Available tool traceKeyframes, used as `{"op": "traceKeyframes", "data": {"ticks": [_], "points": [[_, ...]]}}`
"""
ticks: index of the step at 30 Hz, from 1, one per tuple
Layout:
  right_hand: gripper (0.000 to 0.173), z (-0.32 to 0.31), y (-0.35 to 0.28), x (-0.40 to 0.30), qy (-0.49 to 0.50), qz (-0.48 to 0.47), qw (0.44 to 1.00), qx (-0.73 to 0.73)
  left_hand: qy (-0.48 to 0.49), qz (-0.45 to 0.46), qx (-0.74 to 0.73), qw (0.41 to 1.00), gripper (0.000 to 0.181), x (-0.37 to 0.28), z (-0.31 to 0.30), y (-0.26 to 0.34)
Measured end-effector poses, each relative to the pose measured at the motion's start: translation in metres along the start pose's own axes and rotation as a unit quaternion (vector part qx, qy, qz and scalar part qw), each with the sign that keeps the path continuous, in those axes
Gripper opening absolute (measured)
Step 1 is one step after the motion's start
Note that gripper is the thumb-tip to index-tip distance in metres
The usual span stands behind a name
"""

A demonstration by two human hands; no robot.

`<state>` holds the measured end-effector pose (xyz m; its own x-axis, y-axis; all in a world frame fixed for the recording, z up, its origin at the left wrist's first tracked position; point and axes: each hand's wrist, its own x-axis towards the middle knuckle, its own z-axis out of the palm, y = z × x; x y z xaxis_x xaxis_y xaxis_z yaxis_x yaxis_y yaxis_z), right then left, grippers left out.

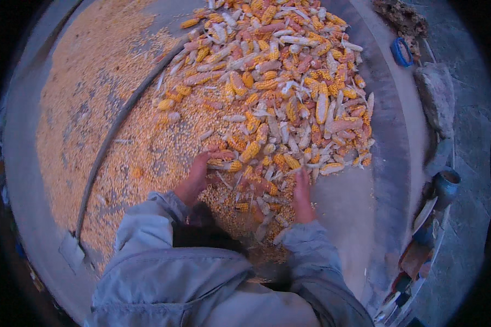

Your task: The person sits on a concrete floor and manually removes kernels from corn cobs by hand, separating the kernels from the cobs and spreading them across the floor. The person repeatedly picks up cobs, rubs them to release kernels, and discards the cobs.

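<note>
Both my hands press in at the near edge of a large heap of corn cobs, some with yellow kernels and some mostly stripped. My left hand reaches cobs at its fingertips, beside a partly kernelled cob. On the other side, my right hand stands edge-on against the pile, its palm turned inward. Between them lie loose kernels, broken cobs and bits of husk, partly blurred. The fingers of both hands are partly hidden, so any grip is unclear.
Left of the heap, loose corn kernels spread over the floor. Across them lies a long dark handle ending in a flat blade. Along the right are a blue ring-shaped object, a stone block and a bluish container.
</note>
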<state>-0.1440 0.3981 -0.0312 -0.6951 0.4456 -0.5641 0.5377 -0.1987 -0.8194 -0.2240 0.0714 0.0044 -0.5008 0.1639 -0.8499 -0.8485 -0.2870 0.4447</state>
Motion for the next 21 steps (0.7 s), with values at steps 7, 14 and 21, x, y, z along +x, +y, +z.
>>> {"op": "traceKeyframes", "data": {"ticks": [7,14,21], "points": [[0.056,0.078,-0.024,0.001,-0.035,0.028,0.995,0.087,-0.126,-0.111,-0.196,0.966,0.048,0.033,0.032,0.006],[0.064,0.086,-0.164,-0.012,-0.151,0.170,0.974,0.003,-0.159,-0.213,-0.201,0.943,0.048,0.047,0.104,0.072],[0.066,-0.090,-0.219,0.053,0.035,0.058,0.996,-0.050,-0.198,-0.062,-0.040,0.977,0.045,0.093,0.130,0.056]]}}
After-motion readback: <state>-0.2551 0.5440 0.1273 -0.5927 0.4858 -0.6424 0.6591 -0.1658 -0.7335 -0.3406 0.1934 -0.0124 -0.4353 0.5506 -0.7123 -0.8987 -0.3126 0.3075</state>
